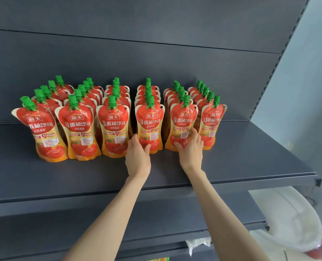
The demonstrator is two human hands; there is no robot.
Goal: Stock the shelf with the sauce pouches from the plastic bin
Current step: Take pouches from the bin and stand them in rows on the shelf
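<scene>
Shelf (62,176): we noted dark grey metal, six pouch rows (116,117) at 12 o'clock.
Left hand (137,157): gripped fourth front pouch (149,125).
Right hand (191,149): gripped fifth front pouch (183,125).
Wall (307,91): pale, 3 o'clock.

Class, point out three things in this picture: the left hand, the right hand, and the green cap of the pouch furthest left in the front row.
left hand (137,157): head view, back of the hand.
right hand (191,150): head view, back of the hand.
green cap (28,103): head view, cap's side.
</scene>
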